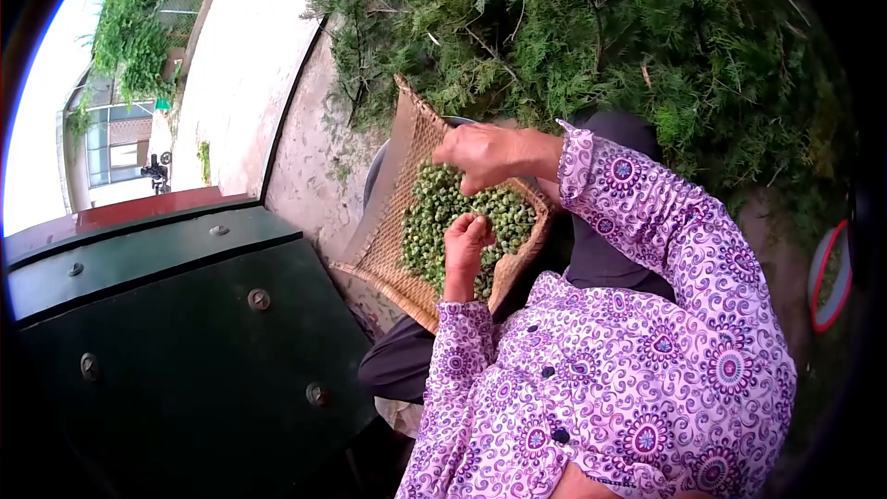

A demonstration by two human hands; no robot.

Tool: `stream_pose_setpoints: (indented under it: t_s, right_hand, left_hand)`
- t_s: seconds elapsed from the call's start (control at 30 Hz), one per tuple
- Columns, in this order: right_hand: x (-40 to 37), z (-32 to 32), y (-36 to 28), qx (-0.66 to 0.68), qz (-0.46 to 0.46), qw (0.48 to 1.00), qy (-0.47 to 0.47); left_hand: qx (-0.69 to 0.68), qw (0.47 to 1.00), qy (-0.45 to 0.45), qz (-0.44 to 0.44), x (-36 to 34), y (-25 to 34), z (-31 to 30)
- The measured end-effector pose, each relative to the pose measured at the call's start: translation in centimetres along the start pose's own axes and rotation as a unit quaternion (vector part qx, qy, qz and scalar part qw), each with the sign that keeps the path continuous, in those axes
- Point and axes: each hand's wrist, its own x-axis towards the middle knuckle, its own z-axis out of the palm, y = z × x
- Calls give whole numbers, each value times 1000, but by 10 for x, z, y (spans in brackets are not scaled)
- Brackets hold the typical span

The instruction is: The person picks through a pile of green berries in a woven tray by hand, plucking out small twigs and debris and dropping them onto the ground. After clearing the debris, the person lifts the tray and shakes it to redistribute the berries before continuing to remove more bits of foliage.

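A woven winnowing basket [378,245] lies tilted across my lap, holding a heap of small green knobbly cones [425,222]. Above the heap, toward the basket's far side, hangs my right hand [482,153], fingers curled in and partly hidden. My left hand [465,245] is closed in a pinch low over the cones, close to the near side. What either hand holds, if anything, is too small or hidden to make out. Both sleeves are purple patterned cloth.
Cut evergreen branches [573,28] are piled beyond the basket. A metal basin rim [374,176] shows behind it. To the left stands a dark green panel with round studs [185,351]. A red-rimmed object [829,275] lies at far right. Pale paving [245,55] runs upper left.
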Motion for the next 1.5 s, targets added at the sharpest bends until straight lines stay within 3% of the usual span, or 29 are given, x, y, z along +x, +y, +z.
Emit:
stream_pose_setpoints:
  t_s: [0.13, 0.2, 0.27, 0.33, 0.43, 0.47, 0.53, 0.57, 0.6, 0.67, 0.77, 0.93, 1.0, 1.07, 1.33, 1.43, 1.5]
  right_hand:
    - [-4, 31, -8, 10, -5, 991, -133]
    - [-3, 37, -10, 47, -2, 990, -135]
    - [2, 44, -8, 40, -21, 998, -50]
    - [0, 40, -12, 36, -32, 998, -37]
    - [-5, 39, -20, 24, -43, 980, -190]
    - [-4, 35, -21, 24, -46, 981, -189]
    - [-1, 25, -23, 3, -14, 992, -122]
    - [9, 31, -10, -25, -51, 998, -41]
    - [8, 28, -6, -14, -146, 982, 119]
    - [22, 14, -2, -14, -131, 968, 215]
    - [17, -24, -24, 78, -48, 975, 201]
    - [13, -38, -32, 116, -11, 967, 227]
    - [12, -41, -37, 111, 8, 971, 214]
    - [13, -40, -37, 111, -6, 969, 220]
    - [16, -47, -45, 156, -18, 964, 212]
    - [19, -45, -46, 155, -26, 963, 219]
    - [19, -45, -46, 158, -26, 964, 214]
  left_hand:
    - [-123, 989, -39, 75, -14, 39, 14]
    - [-133, 983, -23, 128, -17, 52, 23]
    - [-90, 985, 4, 150, -22, 59, 24]
    - [-20, 972, 64, 223, -23, 59, 14]
    - [-132, 959, 128, 217, -30, 68, -9]
    - [-158, 956, 135, 208, -31, 71, -15]
    - [-164, 957, 144, 193, -30, 65, -25]
    - [-142, 965, 142, 168, -29, 57, -28]
    - [-118, 972, 139, 146, -29, 50, -29]
    - [-82, 982, 130, 108, -21, 30, -18]
    - [-8, 994, 96, 48, 4, -1, -2]
    - [169, 983, 67, -7, 40, -21, 35]
    - [299, 949, 89, 40, 68, -52, 23]
    - [423, 893, 136, 78, 66, -45, 37]
    - [420, 896, 144, 21, 70, -53, 42]
    - [445, 878, 143, 105, 54, -46, 52]
    - [471, 865, 145, 94, 58, -50, 48]
